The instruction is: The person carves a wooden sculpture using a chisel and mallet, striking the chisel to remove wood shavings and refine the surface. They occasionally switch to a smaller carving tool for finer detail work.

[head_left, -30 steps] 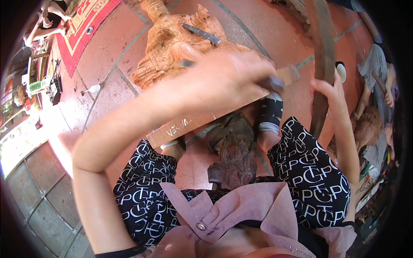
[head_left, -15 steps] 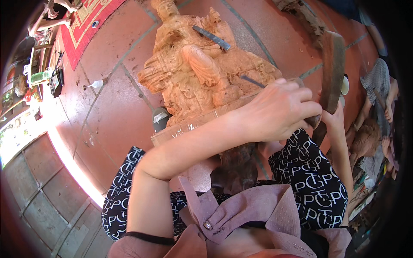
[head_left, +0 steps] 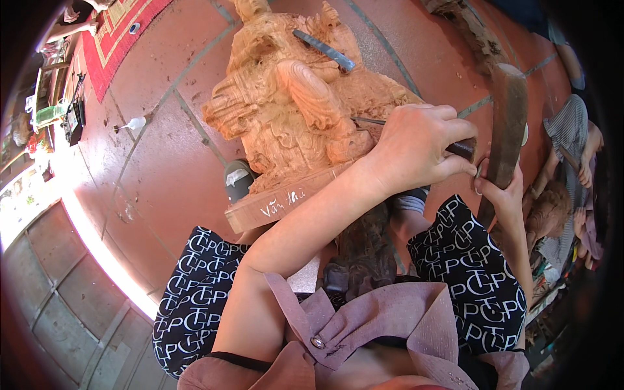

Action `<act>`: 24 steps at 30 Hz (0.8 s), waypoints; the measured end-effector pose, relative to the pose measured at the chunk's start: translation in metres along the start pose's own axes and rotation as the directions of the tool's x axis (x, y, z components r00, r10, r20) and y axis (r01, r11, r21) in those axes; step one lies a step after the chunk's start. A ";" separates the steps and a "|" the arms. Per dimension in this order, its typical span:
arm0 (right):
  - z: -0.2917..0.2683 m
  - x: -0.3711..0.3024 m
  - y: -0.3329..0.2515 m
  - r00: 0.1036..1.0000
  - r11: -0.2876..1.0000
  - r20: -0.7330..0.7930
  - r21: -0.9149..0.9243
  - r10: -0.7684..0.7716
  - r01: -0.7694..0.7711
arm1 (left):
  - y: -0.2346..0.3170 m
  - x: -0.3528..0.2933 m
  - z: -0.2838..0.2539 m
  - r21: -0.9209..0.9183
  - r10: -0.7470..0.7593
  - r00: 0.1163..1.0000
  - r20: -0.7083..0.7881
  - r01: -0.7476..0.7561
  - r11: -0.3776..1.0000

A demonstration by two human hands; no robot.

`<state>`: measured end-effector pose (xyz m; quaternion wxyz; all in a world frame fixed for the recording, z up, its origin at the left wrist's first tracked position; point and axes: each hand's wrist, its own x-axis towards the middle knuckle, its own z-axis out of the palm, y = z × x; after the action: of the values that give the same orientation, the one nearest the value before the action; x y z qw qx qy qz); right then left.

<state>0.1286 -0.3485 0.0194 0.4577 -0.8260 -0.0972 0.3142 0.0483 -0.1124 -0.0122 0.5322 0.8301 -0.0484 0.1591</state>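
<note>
A pale, finely carved wooden statue (head_left: 292,110) lies tilted on its flat base on the red tiled floor, in front of my knees. My left hand (head_left: 416,149) is closed around a dark-handled chisel (head_left: 458,148), whose thin blade points left and meets the carving's right side. Just right of it, my right hand (head_left: 500,195) grips the handle of a dark wooden mallet (head_left: 508,117), which stands upright beside the chisel's end. A second metal chisel (head_left: 323,49) rests loose on top of the statue.
A person in striped clothes (head_left: 572,130) sits at the right edge near other carvings. A red patterned mat (head_left: 114,39) lies at the upper left, with a small white bottle (head_left: 133,123) on the floor. A dark block (head_left: 237,181) sits under the statue's base.
My left forearm has dropped lower and the hand has settled at the statue's right side with the chisel. The mallet in my right hand has come nearer to the chisel's end.
</note>
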 end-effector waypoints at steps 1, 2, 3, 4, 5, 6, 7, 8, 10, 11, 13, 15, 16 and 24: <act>-0.001 -0.001 0.000 0.999 0.999 -0.020 -0.021 -0.026 0.025 | 0.000 0.001 0.000 0.002 0.005 1.000 -0.011 -0.005 1.000; -0.001 -0.003 0.000 0.998 0.998 -0.038 -0.042 -0.052 0.051 | 0.001 0.002 0.000 0.005 0.010 1.000 -0.023 -0.010 1.000; -0.001 -0.005 -0.001 0.995 0.997 -0.070 -0.030 -0.071 0.069 | 0.000 0.002 0.001 -0.001 0.011 0.998 -0.061 -0.011 1.000; -0.001 -0.007 -0.002 0.991 0.996 -0.102 -0.018 -0.090 0.089 | 0.000 0.003 0.002 -0.006 0.012 0.995 -0.100 -0.013 1.000; 0.000 -0.008 -0.003 0.985 0.994 -0.134 -0.006 -0.109 0.109 | 0.001 0.003 0.002 -0.010 0.013 0.990 -0.138 -0.015 1.000; -0.002 -0.008 -0.003 0.982 0.990 -0.125 -0.008 -0.144 0.144 | 0.002 0.004 0.001 -0.008 0.007 0.991 -0.132 -0.008 1.000; -0.004 -0.007 -0.002 0.977 0.984 -0.118 -0.008 -0.179 0.179 | 0.004 0.004 -0.001 -0.006 0.002 0.992 -0.125 -0.003 1.000; -0.006 -0.007 -0.001 0.971 0.977 -0.111 -0.008 -0.213 0.214 | 0.006 0.003 -0.002 -0.003 -0.003 0.993 -0.118 0.002 1.000; -0.005 -0.008 -0.001 0.972 0.978 -0.118 0.024 -0.202 0.207 | 0.007 0.002 -0.001 -0.020 0.004 0.991 -0.132 -0.007 1.000; -0.005 -0.009 -0.001 0.973 0.978 -0.121 0.039 -0.197 0.203 | 0.007 0.001 -0.001 -0.029 0.007 0.990 -0.140 -0.011 1.000; -0.004 -0.011 0.002 0.966 0.972 -0.124 0.032 -0.226 0.232 | 0.005 0.002 0.000 0.005 0.017 0.988 -0.151 -0.017 1.000; -0.002 -0.009 0.010 0.946 0.953 -0.123 -0.001 -0.301 0.303 | 0.004 0.003 0.000 0.043 0.023 0.988 -0.150 -0.017 0.999; -0.003 -0.011 0.014 0.927 0.936 -0.126 -0.048 -0.352 0.349 | 0.004 0.004 0.000 0.043 0.026 0.989 -0.144 -0.020 0.999; 0.007 -0.009 0.028 0.921 0.900 -0.066 -0.249 -0.384 0.357 | 0.000 -0.001 -0.004 0.033 0.034 0.991 -0.129 -0.030 0.999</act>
<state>0.1134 -0.3633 -0.0028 0.4142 -0.8567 -0.2625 0.1602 0.0467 -0.1091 -0.0116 0.5187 0.8253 -0.0245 0.2218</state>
